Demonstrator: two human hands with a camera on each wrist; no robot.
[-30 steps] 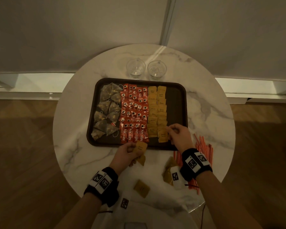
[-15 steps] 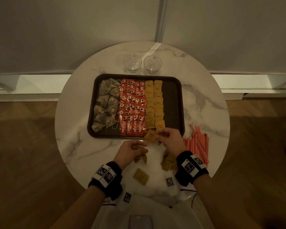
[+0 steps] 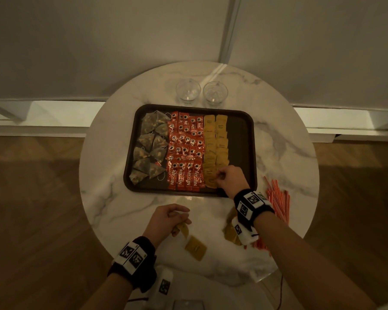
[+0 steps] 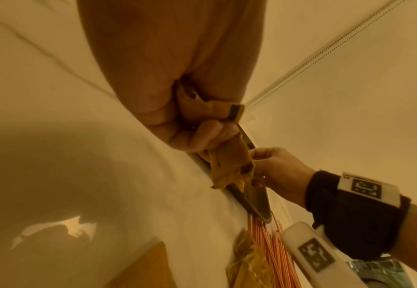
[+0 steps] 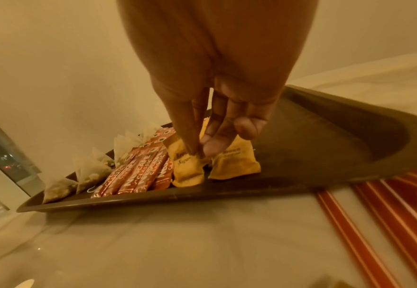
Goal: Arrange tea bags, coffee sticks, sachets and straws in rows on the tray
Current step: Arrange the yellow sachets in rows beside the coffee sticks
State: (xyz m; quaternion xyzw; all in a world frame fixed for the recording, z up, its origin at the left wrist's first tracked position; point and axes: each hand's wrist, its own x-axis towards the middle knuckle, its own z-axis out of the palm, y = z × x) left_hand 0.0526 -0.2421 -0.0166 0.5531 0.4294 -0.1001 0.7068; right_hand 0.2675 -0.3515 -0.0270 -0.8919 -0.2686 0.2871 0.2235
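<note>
The dark tray (image 3: 244, 153) holds rows of tea bags (image 3: 150, 148), red coffee sticks (image 3: 186, 157) and yellow sachets (image 3: 215, 144). My right hand (image 3: 220, 177) is over the near end of the sachet rows. Its thumb and forefinger pinch the top edge of a yellow sachet (image 5: 187, 169) that stands on the tray floor. My left hand (image 3: 182, 222) hovers over the table in front of the tray and grips a few yellow sachets (image 4: 229, 163). One loose sachet (image 3: 195, 248) lies by it. Red straws (image 3: 278, 202) lie on the table to the right.
Two empty glasses (image 3: 187, 91) (image 3: 215, 92) stand behind the tray on the round marble table (image 3: 112, 198). More yellow sachets (image 3: 230, 231) lie under my right wrist. The right strip of the tray is bare. A wall is close behind the table.
My right hand came back to the left hand at the tray's front edge, took a sachet and carried it onto the tray. My left hand drew back toward me.
</note>
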